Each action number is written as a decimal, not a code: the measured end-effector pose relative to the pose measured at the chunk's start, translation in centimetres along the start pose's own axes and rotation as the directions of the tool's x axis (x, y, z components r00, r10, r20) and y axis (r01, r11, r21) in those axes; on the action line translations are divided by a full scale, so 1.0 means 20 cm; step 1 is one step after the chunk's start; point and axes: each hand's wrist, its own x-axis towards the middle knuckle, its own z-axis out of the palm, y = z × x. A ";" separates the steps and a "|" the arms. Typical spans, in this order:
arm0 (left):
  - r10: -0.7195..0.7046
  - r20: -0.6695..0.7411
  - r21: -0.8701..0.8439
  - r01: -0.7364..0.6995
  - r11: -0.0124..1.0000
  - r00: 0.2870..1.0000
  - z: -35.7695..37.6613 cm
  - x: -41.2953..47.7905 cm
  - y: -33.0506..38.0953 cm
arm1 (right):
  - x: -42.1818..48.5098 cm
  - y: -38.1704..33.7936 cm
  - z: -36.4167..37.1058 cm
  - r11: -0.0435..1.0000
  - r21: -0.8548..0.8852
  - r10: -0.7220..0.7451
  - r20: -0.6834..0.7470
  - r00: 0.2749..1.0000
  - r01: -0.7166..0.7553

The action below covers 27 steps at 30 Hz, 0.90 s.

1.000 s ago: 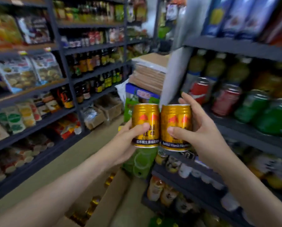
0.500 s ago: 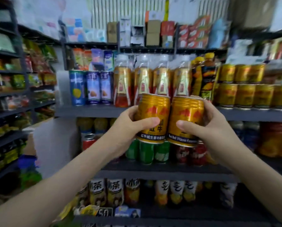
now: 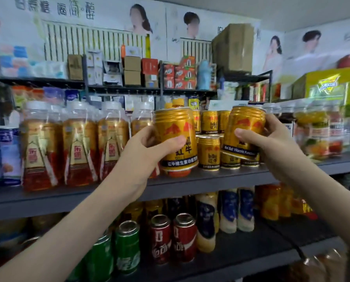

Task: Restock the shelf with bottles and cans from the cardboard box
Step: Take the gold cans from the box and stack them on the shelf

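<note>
The person's left hand [image 3: 147, 151] and right hand [image 3: 271, 148] are bare. The left forearm [image 3: 84, 220] and right forearm [image 3: 322, 197] are bare too, along all their visible length. Both arms are slender with narrow wrists, and the thumbnails look short.

Gold cans [image 3: 175, 129] in both hands [image 3: 145, 153]

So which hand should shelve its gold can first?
Probably the right hand: the right-hand can hangs tilted before the stocked gold cans. The left hand holds the left-hand can off to their left, by the bottles.
</note>
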 end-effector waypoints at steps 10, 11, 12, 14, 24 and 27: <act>0.059 -0.185 0.070 -0.047 0.996 0.981 0.57 0.35 -0.12 | 0.58 0.21 -0.53 0.992 -0.122 0.015 0.146 0.989 0.003; 0.059 -0.202 0.088 -0.041 0.995 0.978 0.60 0.38 -0.13 | 0.64 0.23 -0.55 0.992 -0.123 0.026 0.167 0.986 -0.006; 0.064 -0.218 0.110 -0.040 0.993 0.974 0.62 0.41 -0.13 | 0.70 0.25 -0.56 0.994 -0.112 0.036 0.193 0.981 -0.014; 0.071 -0.261 0.143 -0.035 0.989 0.963 0.65 0.46 -0.14 | 0.81 0.28 -0.53 0.996 -0.081 0.053 0.264 0.963 -0.032; 0.101 -0.370 0.302 0.017 0.953 0.923 0.63 0.57 -0.20 | 1.10 0.43 -0.18 0.965 -0.261 0.132 0.408 0.904 -0.023; 0.115 -0.360 0.338 0.014 0.941 0.926 0.61 0.58 -0.22 | 1.12 0.45 -0.15 0.949 -0.315 0.147 0.419 0.896 -0.008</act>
